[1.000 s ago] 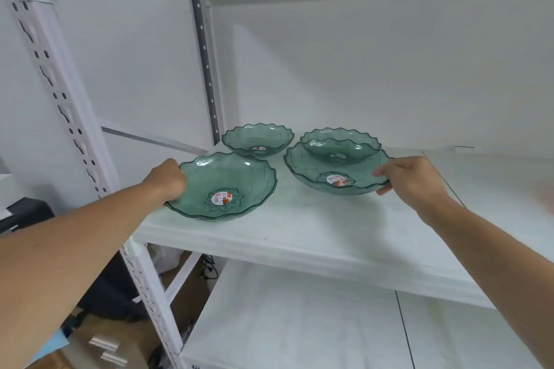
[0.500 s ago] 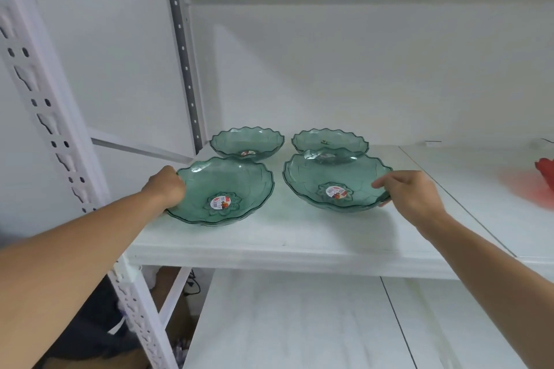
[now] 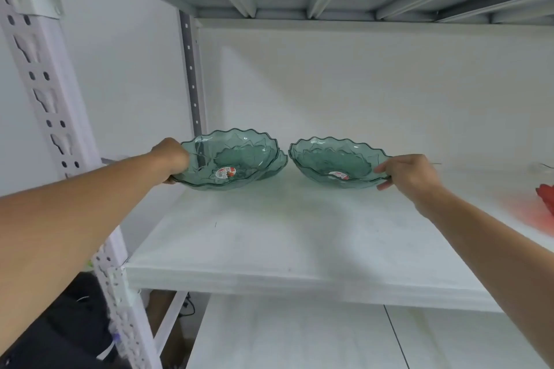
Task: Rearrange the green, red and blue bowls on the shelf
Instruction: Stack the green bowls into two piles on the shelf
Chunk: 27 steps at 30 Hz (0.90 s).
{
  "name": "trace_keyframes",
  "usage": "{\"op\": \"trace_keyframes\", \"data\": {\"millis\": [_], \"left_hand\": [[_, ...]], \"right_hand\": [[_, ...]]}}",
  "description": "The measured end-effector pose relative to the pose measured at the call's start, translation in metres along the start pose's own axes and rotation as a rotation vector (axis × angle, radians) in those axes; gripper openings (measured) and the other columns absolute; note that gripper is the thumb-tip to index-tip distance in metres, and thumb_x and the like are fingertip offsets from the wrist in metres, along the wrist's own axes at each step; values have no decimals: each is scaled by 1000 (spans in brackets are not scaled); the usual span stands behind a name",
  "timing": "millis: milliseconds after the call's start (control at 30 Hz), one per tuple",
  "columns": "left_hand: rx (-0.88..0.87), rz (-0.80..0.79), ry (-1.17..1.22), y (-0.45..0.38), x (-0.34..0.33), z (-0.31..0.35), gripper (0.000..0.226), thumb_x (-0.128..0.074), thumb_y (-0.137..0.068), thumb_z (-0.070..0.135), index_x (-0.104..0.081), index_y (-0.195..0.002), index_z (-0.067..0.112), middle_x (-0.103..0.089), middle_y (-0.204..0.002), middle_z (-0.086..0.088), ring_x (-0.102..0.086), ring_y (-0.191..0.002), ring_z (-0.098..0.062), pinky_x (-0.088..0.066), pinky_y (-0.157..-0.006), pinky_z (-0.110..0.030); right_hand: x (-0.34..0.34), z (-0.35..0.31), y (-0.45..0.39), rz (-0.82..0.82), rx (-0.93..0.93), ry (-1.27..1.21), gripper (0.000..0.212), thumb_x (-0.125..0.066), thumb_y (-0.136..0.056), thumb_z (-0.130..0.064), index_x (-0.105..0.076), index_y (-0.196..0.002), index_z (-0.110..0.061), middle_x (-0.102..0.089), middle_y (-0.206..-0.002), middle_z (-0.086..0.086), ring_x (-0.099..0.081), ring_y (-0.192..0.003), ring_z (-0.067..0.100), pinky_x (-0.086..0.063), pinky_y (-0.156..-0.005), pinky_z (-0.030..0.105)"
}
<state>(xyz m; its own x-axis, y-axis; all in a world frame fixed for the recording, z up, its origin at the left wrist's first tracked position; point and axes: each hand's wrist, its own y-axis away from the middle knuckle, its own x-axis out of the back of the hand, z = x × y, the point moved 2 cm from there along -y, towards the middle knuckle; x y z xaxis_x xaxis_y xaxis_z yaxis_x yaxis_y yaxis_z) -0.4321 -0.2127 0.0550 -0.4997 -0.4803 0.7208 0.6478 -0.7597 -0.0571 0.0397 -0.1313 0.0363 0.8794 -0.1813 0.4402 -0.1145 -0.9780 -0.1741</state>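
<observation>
Still early days by the look of it: left hand (image 3: 171, 159) pinching the rim of a green bowl (image 3: 230, 159) over a second one (image 3: 274, 166) at the shelf's (image 3: 299, 234) back left, right hand (image 3: 407, 172) clamped on the rim of another green bowl (image 3: 335, 163) just beside. Only a red blur (image 3: 544, 201) at the right edge, probably the red bowl. No blue in sight, so most of the sorting left.

The 2 green bowls (image 3: 230, 160) (image 3: 335, 162) look like glossy, translucent moulded plastic with paper stickers (image 3: 226, 172), on a matt white shelf board (image 3: 299, 234) framed by painted perforated metal uprights (image 3: 45, 93).
</observation>
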Motion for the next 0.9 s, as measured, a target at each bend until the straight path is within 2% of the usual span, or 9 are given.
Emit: {"op": "trace_keyframes", "data": {"millis": [67,200,300,467,567,633,700,800,900], "left_hand": [[37,2,66,-8,0,17,17,-48,-96,-4,-57,-84,1,-63,-88,-21,-58,-68,-29,-44,-49,-29],[159,-16,175,-24,-15,46,25,-50,-94,-4,-54,-69,-1,-60,-52,-14,-48,-44,-22,-39,-31,-16],[242,-31,204,-27,-28,51,25,-52,-91,-6,-56,-66,-2,-54,-37,-12,-46,-40,-21,-37,-31,-16],[274,-67,367,-37,-48,49,15,-50,-93,-4,-62,-88,1,-61,-73,-17,-53,-54,-24,-40,-49,-26],[245,-52,393,-54,-55,56,16,-53,-96,-3,-67,-104,-3,-68,-90,-23,-57,-56,-26,-44,-32,-21],[211,-22,357,-70,-58,61,23,-53,-98,-4,-68,-115,-7,-72,-106,-28,-59,-61,-28,-44,-32,-21],[220,-25,353,-83,-63,63,28,-50,-99,-4,-67,-121,-9,-70,-117,-32,-61,-69,-32,-44,-35,-23],[271,-18,351,-99,-71,62,31,-45,-103,0,-65,-126,-10,-68,-107,-29,-58,-59,-32,-42,-26,-23],[272,-5,264,-106,-81,59,36,-51,-99,-1,-59,-134,-5,-67,-118,-28,-63,-75,-37,-43,-23,-28]], "right_hand": [[-2,-10,-19,11,-46,-18,29,-56,-90,-24,-85,-92,-23,-80,-64,1,-56,-78,17,-38,-60,32],[-13,-17,-61,2,-134,-17,22,-62,-94,-21,-83,-99,-19,-81,-64,2,-57,-76,14,-40,-61,32],[-23,-14,-87,-7,-153,10,19,-64,-96,-18,-82,-98,-18,-80,-62,3,-58,-73,14,-41,-60,32],[-38,1,-110,-31,-183,57,22,-62,-98,-11,-83,-105,-14,-83,-74,11,-62,-80,18,-48,-71,33],[-48,5,-117,-25,-194,102,23,-62,-98,-7,-82,-109,-12,-84,-90,15,-68,-99,28,-56,-88,38],[-54,6,-123,7,-200,146,22,-67,-96,-6,-79,-114,-10,-84,-97,15,-69,-111,34,-56,-97,39],[-61,9,-126,33,-221,163,25,-66,-96,-7,-76,-119,-8,-84,-97,15,-69,-112,34,-57,-99,40],[-69,15,-132,44,-234,187,28,-62,-95,-5,-75,-120,-8,-84,-98,16,-69,-112,35,-57,-101,43],[-74,20,-137,41,-222,254,26,-61,-93,-3,-77,-113,-6,-78,-101,14,-68,-104,34,-57,-91,37]]}}
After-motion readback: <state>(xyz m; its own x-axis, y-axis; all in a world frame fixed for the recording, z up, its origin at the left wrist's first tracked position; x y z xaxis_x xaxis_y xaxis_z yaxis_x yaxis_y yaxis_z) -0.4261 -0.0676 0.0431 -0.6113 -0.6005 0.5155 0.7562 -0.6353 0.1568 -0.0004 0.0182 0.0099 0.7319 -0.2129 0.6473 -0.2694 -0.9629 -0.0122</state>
